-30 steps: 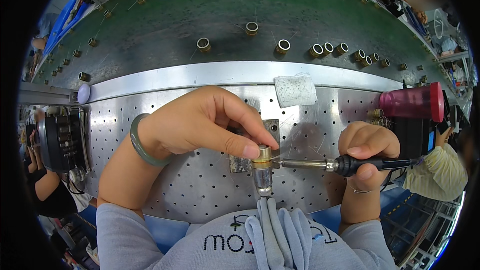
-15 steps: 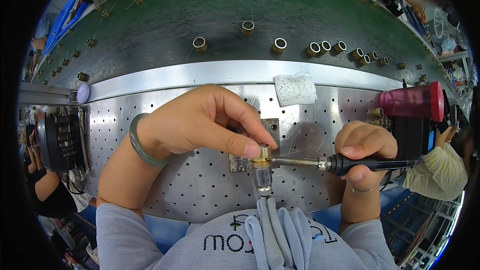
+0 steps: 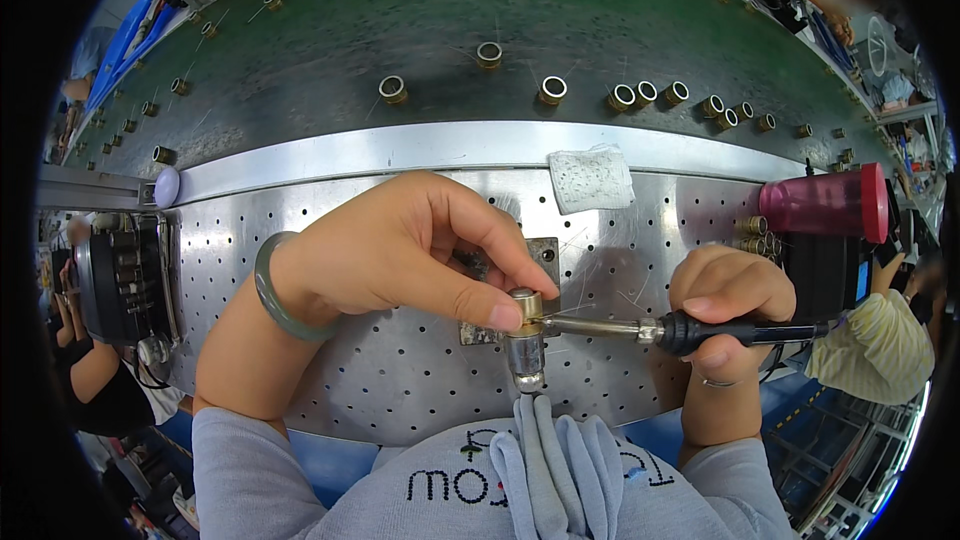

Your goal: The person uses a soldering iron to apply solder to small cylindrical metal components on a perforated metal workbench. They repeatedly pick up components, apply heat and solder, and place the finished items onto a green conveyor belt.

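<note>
My left hand (image 3: 420, 250), with a jade-coloured bangle on its wrist, pinches a small brass ring (image 3: 526, 312) between thumb and forefinger. The ring sits around the top of an upright shiny metal post (image 3: 525, 355). From the right, my right hand (image 3: 732, 300) grips a soldering iron (image 3: 715, 332) by its black handle. The iron's metal shaft points left, and its tip reaches the side of the ring near my left thumb. Behind my left fingers lies a dark metal block (image 3: 543, 252), partly hidden.
Several brass rings with thin wires, one ring (image 3: 553, 90) among them, stand on a green belt (image 3: 330, 30) beyond the perforated metal table (image 3: 400, 390). A white pad (image 3: 590, 180) lies near the table's far edge. At right are a pink cup (image 3: 820, 205) and stacked rings (image 3: 755, 226).
The rings on the belt have shifted slightly left. Both hands, the ring and the soldering iron stay almost where they were, with only a tiny shift at the iron's shaft.
</note>
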`<state>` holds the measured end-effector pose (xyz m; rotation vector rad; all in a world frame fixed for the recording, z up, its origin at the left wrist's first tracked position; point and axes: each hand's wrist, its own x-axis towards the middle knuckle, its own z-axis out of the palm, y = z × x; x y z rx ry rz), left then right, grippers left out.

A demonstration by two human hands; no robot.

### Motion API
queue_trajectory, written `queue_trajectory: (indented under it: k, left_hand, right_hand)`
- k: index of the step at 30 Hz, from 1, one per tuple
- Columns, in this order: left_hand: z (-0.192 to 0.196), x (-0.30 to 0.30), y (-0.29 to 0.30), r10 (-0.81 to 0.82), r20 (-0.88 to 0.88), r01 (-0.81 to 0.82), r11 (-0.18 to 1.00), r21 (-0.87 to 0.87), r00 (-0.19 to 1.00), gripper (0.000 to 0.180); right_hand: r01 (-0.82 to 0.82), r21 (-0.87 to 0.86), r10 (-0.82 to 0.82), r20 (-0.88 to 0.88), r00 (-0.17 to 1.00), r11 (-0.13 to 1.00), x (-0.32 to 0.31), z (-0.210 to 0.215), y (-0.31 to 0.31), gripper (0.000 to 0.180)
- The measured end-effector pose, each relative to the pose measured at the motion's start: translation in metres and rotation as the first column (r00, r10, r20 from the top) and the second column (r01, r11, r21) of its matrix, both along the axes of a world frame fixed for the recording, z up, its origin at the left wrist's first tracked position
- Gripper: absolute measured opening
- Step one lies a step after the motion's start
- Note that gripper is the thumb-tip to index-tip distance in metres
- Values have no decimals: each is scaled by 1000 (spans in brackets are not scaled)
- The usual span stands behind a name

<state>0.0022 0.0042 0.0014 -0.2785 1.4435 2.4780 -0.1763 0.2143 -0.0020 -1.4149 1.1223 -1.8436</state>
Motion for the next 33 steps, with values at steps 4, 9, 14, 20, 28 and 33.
queue_trajectory:
  k: [4, 9, 14, 20, 28, 33]
  left_hand:
    - [0, 1, -1, -4, 0, 4, 1000, -12, 1000, 30]
    - [0, 0, -1, -8, 5, 8, 1000, -14, 1000, 30]
    - [2, 0, 0, -8, 12, 8, 1000, -22, 1000, 29]
    - [4, 1, 4, 22, -10, -22, 999, -33, 1000, 27]
    - [3, 1, 4, 21, -9, -21, 999, -31, 1000, 28]
    - [-1, 0, 1, -5, -21, 5, 1000, 19, 1000, 29]
  right_hand:
    - [18, 0, -18, 38, 999, 1000, 1, 0, 1, 27]
    - [11, 11, -11, -18, 1000, 1000, 1, 1, -1, 27]
    - [8, 15, -7, -39, 999, 1000, 1, 2, -1, 28]
    - [-8, 18, 7, 45, 999, 1000, 1, 0, 0, 27]
    - [-8, 30, 8, 13, 1000, 1000, 1, 0, 1, 25]
    - [45, 53, -47, 26, 999, 998, 0, 0, 4, 22]
